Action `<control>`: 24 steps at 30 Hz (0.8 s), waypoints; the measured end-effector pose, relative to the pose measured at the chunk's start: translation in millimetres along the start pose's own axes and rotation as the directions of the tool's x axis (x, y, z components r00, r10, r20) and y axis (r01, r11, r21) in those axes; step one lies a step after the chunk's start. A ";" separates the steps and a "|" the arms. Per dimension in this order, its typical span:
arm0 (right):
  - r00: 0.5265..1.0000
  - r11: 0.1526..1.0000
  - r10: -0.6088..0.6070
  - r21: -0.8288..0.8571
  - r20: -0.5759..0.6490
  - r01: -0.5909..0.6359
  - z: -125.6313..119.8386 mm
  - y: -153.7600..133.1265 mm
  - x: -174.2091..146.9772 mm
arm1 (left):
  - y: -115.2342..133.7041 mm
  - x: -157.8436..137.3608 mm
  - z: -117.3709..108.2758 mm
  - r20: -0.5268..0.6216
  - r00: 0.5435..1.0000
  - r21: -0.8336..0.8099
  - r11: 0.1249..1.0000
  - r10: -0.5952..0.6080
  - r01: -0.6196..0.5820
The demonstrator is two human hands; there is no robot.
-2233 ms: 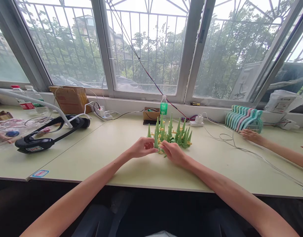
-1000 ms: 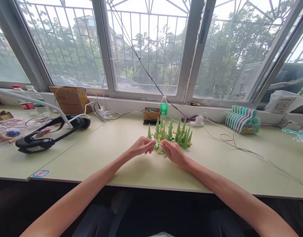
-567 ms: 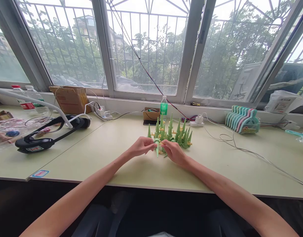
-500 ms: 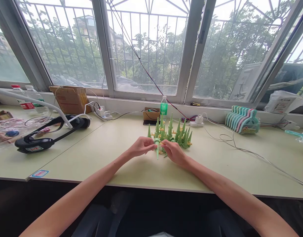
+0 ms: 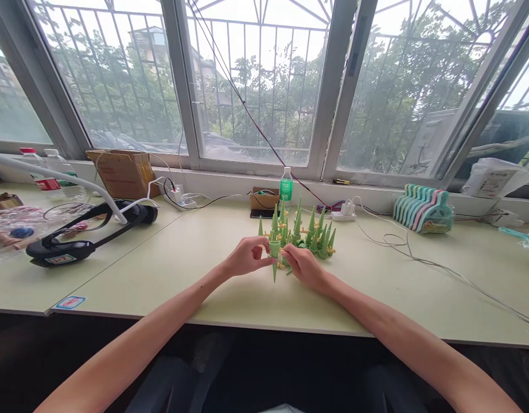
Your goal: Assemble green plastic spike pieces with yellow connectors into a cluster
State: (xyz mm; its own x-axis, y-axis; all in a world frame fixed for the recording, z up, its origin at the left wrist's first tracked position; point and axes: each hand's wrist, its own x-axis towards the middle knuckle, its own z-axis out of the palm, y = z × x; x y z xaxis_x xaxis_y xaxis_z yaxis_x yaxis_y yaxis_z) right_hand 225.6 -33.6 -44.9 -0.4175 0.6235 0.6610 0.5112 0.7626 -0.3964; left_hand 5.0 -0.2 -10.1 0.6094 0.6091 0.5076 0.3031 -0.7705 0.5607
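Observation:
A green plastic watering spike [image 5: 274,250] is held tip down above the table, its wide cup end up. My left hand [image 5: 246,257] is curled at the spike's left side, thumb and fingers closed on it. From the right, my right hand [image 5: 306,266] pinches the small yellow valve at its side; fingertips mostly hide that part. Just behind both hands, several more green spikes [image 5: 297,225] stand tip up in a cluster, with yellow valves sticking out sideways.
A green-labelled bottle [image 5: 286,186] and a small cardboard box [image 5: 265,198] stand behind the cluster. To the left lies a black headset [image 5: 92,232]. Small hangers [image 5: 423,207] and a loose white cable [image 5: 419,256] are on the right. The table's front edge [image 5: 273,327] runs below my forearms.
The spike has turned slightly, and more of its cup end shows. My left fingers have shifted and opened a little around it. My right hand has hardly moved.

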 end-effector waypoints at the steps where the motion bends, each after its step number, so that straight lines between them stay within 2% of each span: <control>1: 1.000 1.000 0.001 0.001 0.001 -0.001 0.1 -0.3 0.1 | 1.1 -0.1 0.2 -0.009 1.000 0.000 1.000 0.007 -0.007; 10: 1.000 1.000 -0.011 0.018 0.019 0.011 1.4 -0.3 0.2 | 1.2 -0.2 3.1 -0.053 0.993 0.010 0.994 0.109 -0.109; 21: 0.998 0.998 -0.059 0.011 0.026 0.059 3.2 -1.9 1.2 | 2.8 -0.3 3.0 -0.071 0.987 0.069 0.988 0.142 -0.137; 24: 0.997 0.997 -0.075 0.009 0.029 0.075 4.4 -4.4 1.4 | 2.5 -0.1 1.2 -0.039 0.986 0.035 0.987 0.160 -0.158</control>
State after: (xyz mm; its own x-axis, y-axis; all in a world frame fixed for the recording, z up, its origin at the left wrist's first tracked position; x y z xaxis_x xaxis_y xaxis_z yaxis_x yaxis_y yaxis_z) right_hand 219.4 -35.2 -45.0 -0.4763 0.5693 0.6701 0.4715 0.8087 -0.3518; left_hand 6.6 -2.4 -9.5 0.6207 0.4850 0.6161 0.2280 -0.8634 0.4501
